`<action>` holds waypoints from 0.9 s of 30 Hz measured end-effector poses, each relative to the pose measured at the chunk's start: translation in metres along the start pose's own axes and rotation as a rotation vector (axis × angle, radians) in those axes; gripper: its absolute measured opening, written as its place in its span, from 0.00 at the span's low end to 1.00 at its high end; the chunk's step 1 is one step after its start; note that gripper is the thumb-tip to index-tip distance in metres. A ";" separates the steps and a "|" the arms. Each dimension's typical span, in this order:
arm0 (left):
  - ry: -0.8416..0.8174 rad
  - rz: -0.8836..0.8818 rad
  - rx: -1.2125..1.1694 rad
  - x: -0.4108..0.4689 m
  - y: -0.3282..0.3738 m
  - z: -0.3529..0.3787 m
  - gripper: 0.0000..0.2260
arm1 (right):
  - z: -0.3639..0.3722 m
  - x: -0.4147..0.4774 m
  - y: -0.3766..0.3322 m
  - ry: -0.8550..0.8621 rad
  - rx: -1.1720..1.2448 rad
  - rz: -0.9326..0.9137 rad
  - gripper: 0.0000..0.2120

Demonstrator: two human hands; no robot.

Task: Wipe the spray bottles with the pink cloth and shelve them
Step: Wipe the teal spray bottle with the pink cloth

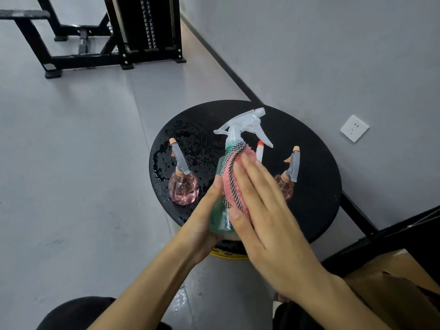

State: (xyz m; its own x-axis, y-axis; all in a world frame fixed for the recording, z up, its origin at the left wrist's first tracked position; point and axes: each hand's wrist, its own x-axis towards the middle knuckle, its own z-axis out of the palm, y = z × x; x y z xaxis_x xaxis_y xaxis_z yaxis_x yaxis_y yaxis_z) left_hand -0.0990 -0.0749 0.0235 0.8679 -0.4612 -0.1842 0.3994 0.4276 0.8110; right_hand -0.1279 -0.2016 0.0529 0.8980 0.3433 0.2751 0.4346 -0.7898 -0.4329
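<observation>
Grey floor and a grey wall meet behind a round black tabletop (pixel 312 206), whose side from about nine to eleven o'clock is beaded with water droplets (pixel 166 163). That suggests why the bottles need wiping before they are put away.

The green spray bottle (pixel 220 220) is lifted off the top near its six o'clock edge, tilted with its clear trigger head (pixel 245 125) pointing toward twelve. The left hand (pixel 202 225) cradles the bottle's lower body, thumb laid up along its side. The fingers behind are hidden, but this looks like a firm wrapped hold that steadies the bottle against the rubbing.

The right hand (pixel 262 206) is flat, fingers straight and together, pressing the pink cloth (pixel 232 184) against the bottle's shoulder. It grasps nothing. A flat palm probably spreads the pressure so that more cloth meets the plastic.

Two pink spray bottles stand on the top, one at nine o'clock (pixel 183 189) and one at three o'clock (pixel 287 184). They sit well apart, which leaves room to work between them. A white nozzle with an orange tip (pixel 260 151) shows just past the right fingertips, its body hidden.

I judge the wiping of the first bottle to be under way, with nothing shelved yet
</observation>
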 end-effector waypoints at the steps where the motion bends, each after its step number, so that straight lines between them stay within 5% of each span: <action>1: 0.008 0.008 0.029 0.001 -0.001 0.000 0.31 | 0.000 -0.001 0.000 0.006 0.018 -0.003 0.27; 4: -0.015 0.007 0.039 0.002 -0.005 -0.001 0.42 | -0.006 0.015 0.007 0.011 0.206 0.055 0.24; 9: -0.086 0.000 -0.043 0.002 -0.003 -0.004 0.36 | -0.022 0.044 0.019 -0.030 0.477 0.190 0.21; 16: -0.003 0.054 0.011 0.005 0.000 -0.011 0.30 | -0.016 0.014 0.008 -0.013 0.328 0.025 0.24; 27: -0.043 0.035 0.035 0.005 -0.006 -0.008 0.22 | -0.024 0.037 0.019 -0.008 0.349 0.089 0.24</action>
State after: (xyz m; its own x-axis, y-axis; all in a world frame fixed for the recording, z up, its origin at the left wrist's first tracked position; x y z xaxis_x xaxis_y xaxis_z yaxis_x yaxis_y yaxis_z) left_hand -0.0952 -0.0736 0.0137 0.8675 -0.4795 -0.1324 0.3578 0.4165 0.8357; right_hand -0.0882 -0.2160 0.0752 0.9332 0.2863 0.2173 0.3510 -0.5960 -0.7222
